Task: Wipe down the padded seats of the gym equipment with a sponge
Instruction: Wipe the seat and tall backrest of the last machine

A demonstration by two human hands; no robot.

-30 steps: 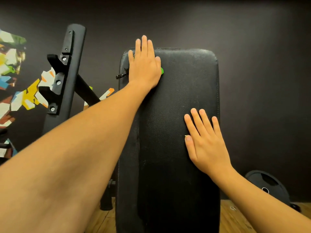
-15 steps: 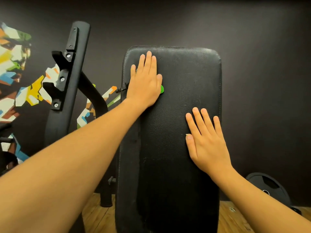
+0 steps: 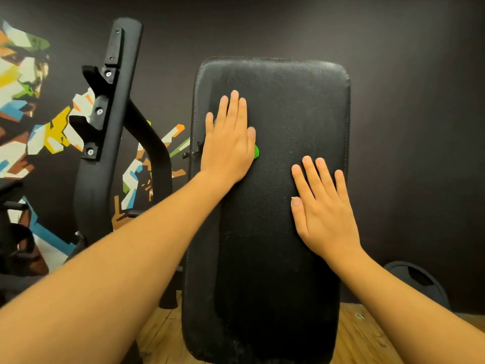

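Note:
A black padded bench seat (image 3: 288,106) stands upright in the middle of the view. My left hand (image 3: 229,143) lies flat on its upper left part, fingers straight, pressing a green sponge (image 3: 256,151) against the pad. Only a small green edge of the sponge shows past my palm. My right hand (image 3: 322,208) rests flat on the right side of the pad, lower down, with fingers straight and slightly spread. The pad's left strip looks darker and wet.
A black rack upright (image 3: 110,127) with bar hooks stands left of the seat. Behind it is a colourful mural on the dark wall (image 3: 23,101). A black weight plate (image 3: 417,285) leans at the lower right. The floor (image 3: 359,334) is wood.
My left hand has slid the sponge down the pad from its top edge towards the middle. My right hand has stayed in place on the pad.

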